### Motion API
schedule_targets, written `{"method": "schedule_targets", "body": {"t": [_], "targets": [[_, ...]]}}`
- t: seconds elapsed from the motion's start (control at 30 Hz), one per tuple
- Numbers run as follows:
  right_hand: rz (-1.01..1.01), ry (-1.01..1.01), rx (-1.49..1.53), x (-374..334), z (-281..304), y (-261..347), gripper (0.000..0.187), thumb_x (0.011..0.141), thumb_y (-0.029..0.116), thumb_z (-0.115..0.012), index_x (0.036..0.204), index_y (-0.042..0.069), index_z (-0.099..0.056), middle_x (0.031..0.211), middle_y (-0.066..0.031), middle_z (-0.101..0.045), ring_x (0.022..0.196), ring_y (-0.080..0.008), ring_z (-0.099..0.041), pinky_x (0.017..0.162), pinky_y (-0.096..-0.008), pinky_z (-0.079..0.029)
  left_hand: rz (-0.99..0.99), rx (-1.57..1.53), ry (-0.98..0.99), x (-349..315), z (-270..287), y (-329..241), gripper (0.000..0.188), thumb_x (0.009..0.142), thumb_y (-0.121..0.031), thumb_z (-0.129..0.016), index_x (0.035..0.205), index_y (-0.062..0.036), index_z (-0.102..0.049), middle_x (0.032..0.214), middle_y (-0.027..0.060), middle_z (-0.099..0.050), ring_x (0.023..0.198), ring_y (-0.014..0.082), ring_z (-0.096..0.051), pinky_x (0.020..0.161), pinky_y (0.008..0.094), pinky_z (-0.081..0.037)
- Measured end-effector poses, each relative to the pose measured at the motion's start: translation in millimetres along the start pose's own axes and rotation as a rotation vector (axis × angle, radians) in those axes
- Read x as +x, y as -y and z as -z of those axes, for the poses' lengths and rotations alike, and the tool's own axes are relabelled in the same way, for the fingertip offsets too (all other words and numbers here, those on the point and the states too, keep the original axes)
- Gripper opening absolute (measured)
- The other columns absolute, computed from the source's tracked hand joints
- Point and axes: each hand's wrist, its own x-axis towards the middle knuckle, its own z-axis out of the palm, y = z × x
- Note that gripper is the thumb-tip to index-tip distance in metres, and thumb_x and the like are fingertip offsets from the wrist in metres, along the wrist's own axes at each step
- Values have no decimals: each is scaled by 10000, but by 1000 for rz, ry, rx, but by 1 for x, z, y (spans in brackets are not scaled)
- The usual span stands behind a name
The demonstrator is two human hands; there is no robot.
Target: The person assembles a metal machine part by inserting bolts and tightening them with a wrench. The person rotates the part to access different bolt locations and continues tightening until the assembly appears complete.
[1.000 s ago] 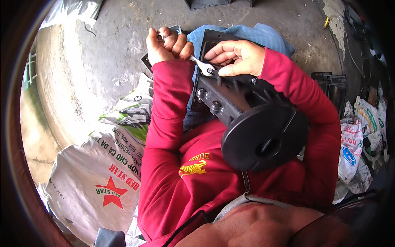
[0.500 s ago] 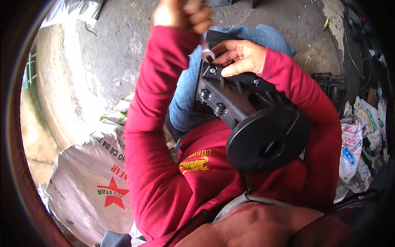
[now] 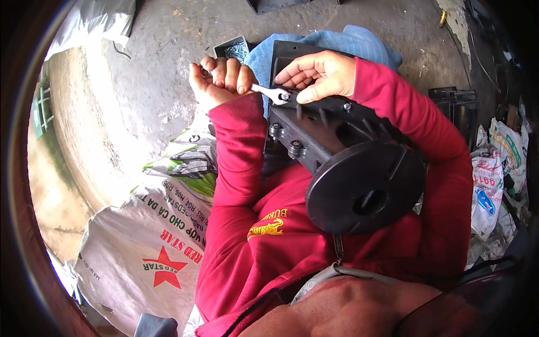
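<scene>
A black plastic housing (image 3: 320, 137) with a round disc end (image 3: 342, 191) lies across my lap, the disc toward my chest. My left hand (image 3: 220, 81) is closed round the handle of a silver open-end wrench (image 3: 272, 93). The wrench's jaw sits at a bolt (image 3: 285, 97) on the housing's flange. Beside that bolt, my right hand (image 3: 328, 76) rests on the flange, its fingers stretched out and its thumb apart from them. Further along the flange shows another bolt (image 3: 347, 106). Two more fasteners (image 3: 295, 147) stand on the housing's near side.
A small tray of screws (image 3: 237, 51) stands on the floor past my left hand. A printed white sack (image 3: 129, 247) lies at my left. At the right are another black plastic part (image 3: 452, 109) and crumpled bags (image 3: 485, 185). A yellow object (image 3: 443, 18) lies farther off.
My left hand has come down and toward me, and the wrench has swung round to lie nearly sideways at the bolt. My right-hand fingers have straightened slightly, staying beside the bolt.
</scene>
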Motion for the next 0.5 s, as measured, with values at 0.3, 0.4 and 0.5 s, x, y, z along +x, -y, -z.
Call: {"method": "schedule_targets", "body": {"t": [0.3,0.4,0.5], "targets": [[-16,-16,-27,0,1,-3,468,730,76,-691,1149,-27,-511,1054,-151,-588,980,-191,-562,880,-305,-441,-7,321,-101,9,-18,5,307,877,-387,-463,700,-136,-453,463,-69,-242,361,65,-180,310,223,-139],[-30,-23,-5,-1,1,-1,459,730,81,-692,1139,-29,-516,1037,-145,-599,965,-190,-569,874,-303,-442,41,432,-145,15,-26,13,293,863,-384,-483,701,-141,-455,469,-73,-256,361,59,-183,320,217,-134],[-29,5,16,2,4,-3,439,731,75,-686,1127,-26,-527,1013,-129,-614,953,-182,-575,859,-297,-444,200,563,-143,27,-38,21,297,850,-402,-487,701,-146,-470,472,-73,-271,362,60,-196,326,218,-148]]}}
